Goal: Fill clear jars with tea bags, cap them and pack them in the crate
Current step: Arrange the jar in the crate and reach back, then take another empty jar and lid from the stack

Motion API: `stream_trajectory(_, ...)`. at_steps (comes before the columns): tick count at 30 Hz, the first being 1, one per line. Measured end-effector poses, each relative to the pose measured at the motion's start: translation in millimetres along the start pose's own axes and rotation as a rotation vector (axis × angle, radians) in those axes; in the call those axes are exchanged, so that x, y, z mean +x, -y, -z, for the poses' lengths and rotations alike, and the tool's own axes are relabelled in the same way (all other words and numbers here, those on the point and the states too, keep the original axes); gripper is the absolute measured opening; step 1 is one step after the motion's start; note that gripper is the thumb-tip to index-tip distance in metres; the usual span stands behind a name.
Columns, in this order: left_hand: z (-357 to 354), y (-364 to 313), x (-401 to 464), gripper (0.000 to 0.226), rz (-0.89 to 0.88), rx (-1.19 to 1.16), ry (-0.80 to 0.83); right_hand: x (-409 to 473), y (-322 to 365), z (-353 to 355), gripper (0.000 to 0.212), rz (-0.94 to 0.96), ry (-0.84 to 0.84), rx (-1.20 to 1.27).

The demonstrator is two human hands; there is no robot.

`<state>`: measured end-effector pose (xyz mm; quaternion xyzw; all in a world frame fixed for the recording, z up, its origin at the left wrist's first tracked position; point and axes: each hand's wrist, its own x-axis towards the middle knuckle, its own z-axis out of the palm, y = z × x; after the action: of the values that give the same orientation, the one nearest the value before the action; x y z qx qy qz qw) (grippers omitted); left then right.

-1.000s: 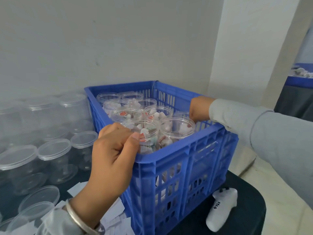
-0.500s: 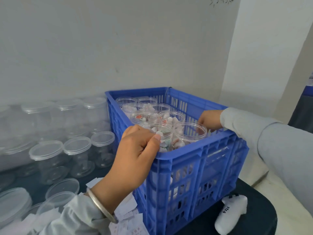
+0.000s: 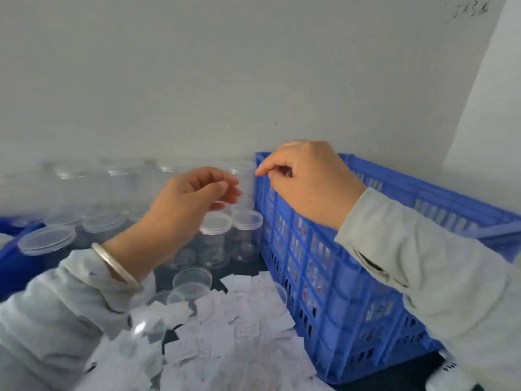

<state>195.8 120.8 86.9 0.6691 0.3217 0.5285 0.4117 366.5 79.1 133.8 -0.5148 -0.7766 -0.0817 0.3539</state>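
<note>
Pale grey wall and a dark tabletop frame the blue crate (image 3: 324, 277), which sits at the right with filled jars dimly showing through its slatted side. A second ago both hands gripped its rim, left on the near edge and right on the far side, and the open jars of tea bags inside were in plain sight. Now the view has swung left and the crate lies further right, so it has probably been shifted aside. The left hand (image 3: 194, 204) has let go and hovers over the capped empty jars (image 3: 215, 238), fingers loosely curled and holding nothing that I can make out. The right hand (image 3: 307, 182) curls at the crate's left corner, thumb and forefinger close together as if pinching the rim, though the contact itself is blurred. My guess is that the next jar gets picked up now. Loose tea bags (image 3: 239, 328) litter the table beside the crate, with open lids (image 3: 191, 277) among them. More clear jars (image 3: 101, 193) stack along the wall.
</note>
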Motion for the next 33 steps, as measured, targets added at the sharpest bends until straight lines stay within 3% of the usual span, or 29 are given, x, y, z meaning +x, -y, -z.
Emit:
stream_trajectory(5, 112.4, 30.6, -44.3, 0.04, 0.151, 0.247, -0.143, 5.8, 35.3, -61.6, 0.03, 0.024, 0.195, -0.024)
stream_trajectory(10, 198.1, 73.4, -106.9, 0.046, 0.41, 0.463, -0.259, 11.5, 43.8, -139.5, 0.032, -0.089, 0.478, -0.123)
stream_trajectory(14, 230.6, 104.9, -128.5, 0.039, 0.55, 0.45, -0.4, 20.5, 40.4, -201.8, 0.037, -0.23, 0.632, -0.105)
stream_trajectory(18, 236.9, 113.2, -125.9, 0.027, 0.582, 0.501, -0.387, 43.0, 34.7, -254.3, 0.043, -0.248, 0.539, -0.281)
stream_trajectory(22, 231.1, 111.1, -126.8, 0.026, 0.543, 0.639, -0.292, 75.3, 18.6, -284.8, 0.065, -0.39, 0.419, -0.396)
stream_trajectory(27, 231.1, 110.3, -127.3, 0.023, 0.537, 0.609, -0.248, 96.3, 0.3, -314.2, 0.092, -0.615, 0.37, -0.227)
stream_trajectory(33, 232.8, 111.1, -127.9, 0.023, 0.517, 0.601, -0.236, 102.0, 9.1, -321.9, 0.091, -0.631, 0.242, -0.171)
